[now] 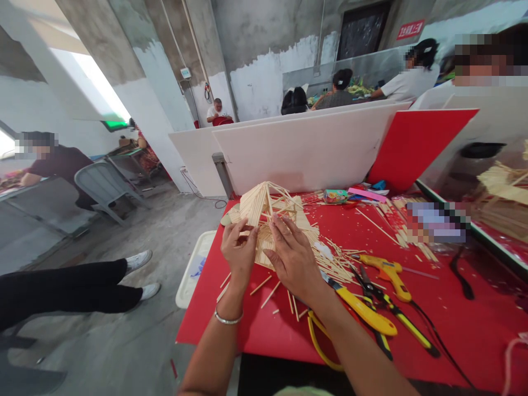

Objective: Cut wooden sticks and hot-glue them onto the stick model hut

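Pale wooden sticks form the small roofed model (253, 204), which sits on the red surface (264, 335) between the person's hands. At its near left edge, the left hand (240, 242) pinches the roof's lower corner between thumb and fingers; against its near right side, the right hand (291, 250) lies with fingers stretched out and thumb apart, hiding part of the frame.

Just right of the model, loose sticks (340, 268) spread in a crowded heap. Beyond them from the model lies a yellow glue gun (390, 273), its black cord (439, 338) trailing toward the near edge. Nearer than the model and to its right are black-and-yellow pliers (406, 324), a yellow-handled tool (363, 311) and a yellow loop (317, 333) partly covered by the right forearm. Behind the model, a white panel (297, 154) stands as a barrier, while a green packet (335, 196) and pink strip (367, 194) lie to its far right. Left of the model, a white tray (193, 275) sits below the surface.
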The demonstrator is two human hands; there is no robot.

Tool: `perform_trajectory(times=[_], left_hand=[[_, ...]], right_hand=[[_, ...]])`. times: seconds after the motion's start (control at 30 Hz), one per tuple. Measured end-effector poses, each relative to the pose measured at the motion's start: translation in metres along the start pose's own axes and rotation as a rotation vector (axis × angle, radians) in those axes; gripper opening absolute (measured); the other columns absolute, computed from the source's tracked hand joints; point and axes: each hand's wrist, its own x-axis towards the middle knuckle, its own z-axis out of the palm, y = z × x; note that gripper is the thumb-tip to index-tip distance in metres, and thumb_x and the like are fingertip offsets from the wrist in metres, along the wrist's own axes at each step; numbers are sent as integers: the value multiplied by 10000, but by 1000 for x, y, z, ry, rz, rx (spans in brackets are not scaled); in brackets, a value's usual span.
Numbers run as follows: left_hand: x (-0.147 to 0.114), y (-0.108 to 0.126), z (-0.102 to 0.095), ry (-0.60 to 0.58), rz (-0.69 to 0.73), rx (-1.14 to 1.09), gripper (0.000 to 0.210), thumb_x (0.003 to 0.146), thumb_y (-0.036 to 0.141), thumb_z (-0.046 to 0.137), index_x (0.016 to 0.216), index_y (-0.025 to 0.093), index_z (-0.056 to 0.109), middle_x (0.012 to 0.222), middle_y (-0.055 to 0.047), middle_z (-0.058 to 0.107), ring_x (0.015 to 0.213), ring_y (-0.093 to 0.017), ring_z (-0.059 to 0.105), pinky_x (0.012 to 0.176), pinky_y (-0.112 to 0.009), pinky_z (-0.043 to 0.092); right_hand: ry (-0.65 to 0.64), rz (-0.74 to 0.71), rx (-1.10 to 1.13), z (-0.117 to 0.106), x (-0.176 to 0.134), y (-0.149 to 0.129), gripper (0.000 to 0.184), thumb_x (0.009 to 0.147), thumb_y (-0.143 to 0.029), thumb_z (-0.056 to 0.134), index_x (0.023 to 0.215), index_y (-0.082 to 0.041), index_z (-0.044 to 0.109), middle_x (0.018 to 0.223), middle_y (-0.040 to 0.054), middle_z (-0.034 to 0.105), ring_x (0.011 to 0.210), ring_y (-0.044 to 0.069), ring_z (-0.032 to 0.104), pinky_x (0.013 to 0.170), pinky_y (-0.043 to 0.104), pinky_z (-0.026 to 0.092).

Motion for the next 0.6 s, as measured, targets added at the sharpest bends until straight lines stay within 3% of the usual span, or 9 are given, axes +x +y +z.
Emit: perform_trajectory(times=[0.6], left_hand=[[0,1,0,-3,5,-19,267,815,294,757,1062,200,721,964,-42,615,801,-141,693,599,-233,574]], right_hand=[[-13,9,-1,0,0,-1,645,1002,-397,461,1565,-147,273,1626,87,287,1502,274,243,1212,502,308]])
